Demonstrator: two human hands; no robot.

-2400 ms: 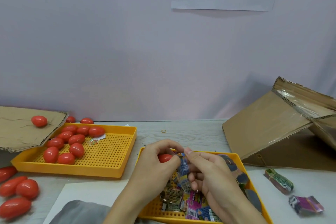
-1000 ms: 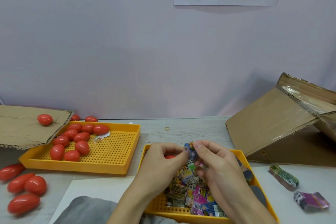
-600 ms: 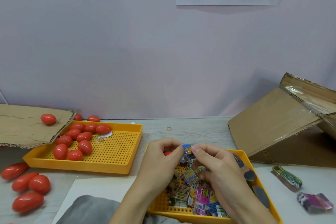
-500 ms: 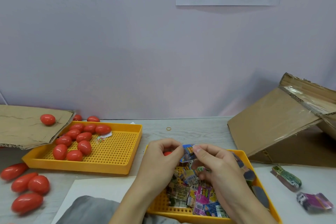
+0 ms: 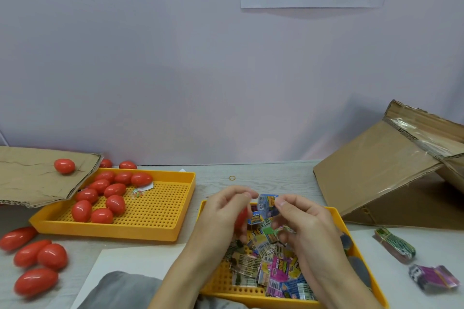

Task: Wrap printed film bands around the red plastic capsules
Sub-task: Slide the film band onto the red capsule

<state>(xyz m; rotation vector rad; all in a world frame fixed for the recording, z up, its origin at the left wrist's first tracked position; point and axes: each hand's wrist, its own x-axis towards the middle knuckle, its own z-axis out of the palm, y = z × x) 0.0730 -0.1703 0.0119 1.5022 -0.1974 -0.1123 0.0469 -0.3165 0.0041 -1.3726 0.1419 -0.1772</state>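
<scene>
Both hands are up over the near yellow tray (image 5: 361,253) on the worktop (image 5: 263,178). The left hand (image 5: 221,216) has its grip curled around a red capsule (image 5: 241,217), which only peeks out between the fingers. The right hand (image 5: 298,218) has its grip pinching a blue printed film band (image 5: 267,204) by the edge, held just beside the capsule, between the two hands. Can't really tell if the band is touching the capsule, it's a bit blurry there. Underneath them the near tray holds a messy pile of loose printed bands (image 5: 273,266) in pink, blue, yellow and green. Off to the left is a second yellow tray (image 5: 160,231) with a cluster of bare red capsules (image 5: 105,198) in its far-left part, plus a small scrap of paper next to them. Its far-left corner sits under a cardboard flap (image 5: 30,178), and one capsule (image 5: 64,165) is lying on that flap. A few more capsules (image 5: 37,263) are loose on the worktop at the left edge. On the right there's a tipped-over cardboard box (image 5: 381,168), and in front of it two small bundles of bands (image 5: 394,246), one greenish and one purple. A little rubber band (image 5: 232,178) sits on the worktop past the trays.
</scene>
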